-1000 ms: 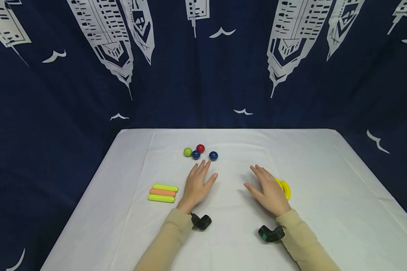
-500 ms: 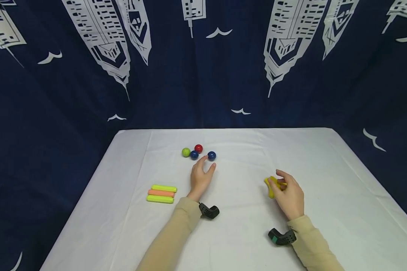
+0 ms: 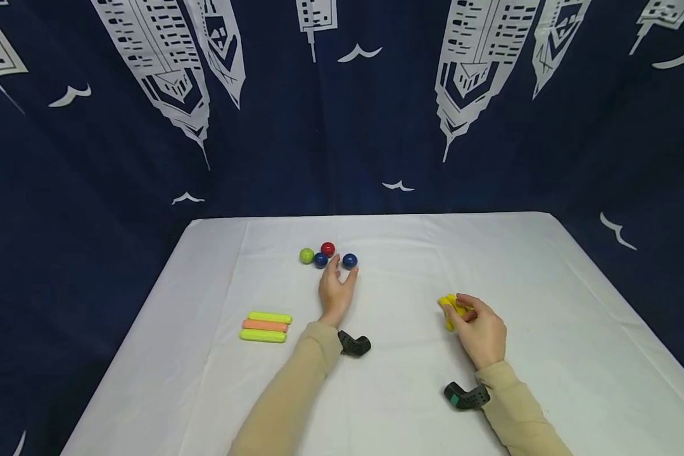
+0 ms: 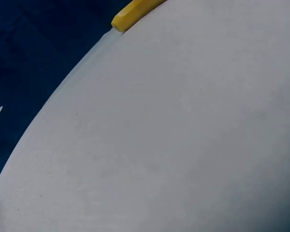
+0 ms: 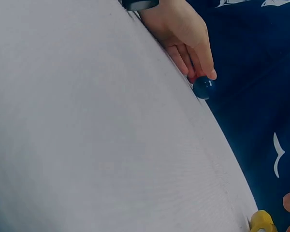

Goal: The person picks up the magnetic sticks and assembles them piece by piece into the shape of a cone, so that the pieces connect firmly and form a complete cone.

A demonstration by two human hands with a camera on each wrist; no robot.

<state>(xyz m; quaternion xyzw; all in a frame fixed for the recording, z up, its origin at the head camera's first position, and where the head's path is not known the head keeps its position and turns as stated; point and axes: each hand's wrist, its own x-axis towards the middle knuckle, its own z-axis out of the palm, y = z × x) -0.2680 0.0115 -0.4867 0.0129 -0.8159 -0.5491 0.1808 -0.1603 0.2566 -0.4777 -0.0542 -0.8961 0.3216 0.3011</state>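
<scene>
Above the right part of the table, my right hand (image 3: 483, 339) pinches a pair of small yellow toy bananas (image 3: 446, 303) between thumb and fingers. My left hand (image 3: 335, 296) reaches to the balls at the back, thumb and fingers apart. Its thumb is close to the right blue ball (image 3: 349, 261); its fingers are beside the other blue ball (image 3: 320, 260). Whether they touch, I cannot tell. A red ball (image 3: 327, 249) and a green ball (image 3: 306, 256) lie close by. The right wrist view shows the left hand (image 5: 183, 29) over a blue ball (image 5: 204, 88).
Two yellow-green sticks (image 3: 270, 317) and an orange stick (image 3: 265, 325) lie side by side left of the left forearm. The white table (image 3: 399, 380) ends at the back before a dark blue patterned curtain (image 3: 342, 145). Each wrist wears a black camera (image 3: 354, 344).
My right hand has drawn back from over the bananas, taken hold of them and shifted slightly left. The left hand has moved forward to the balls, its fingers now between the two blue ones.
</scene>
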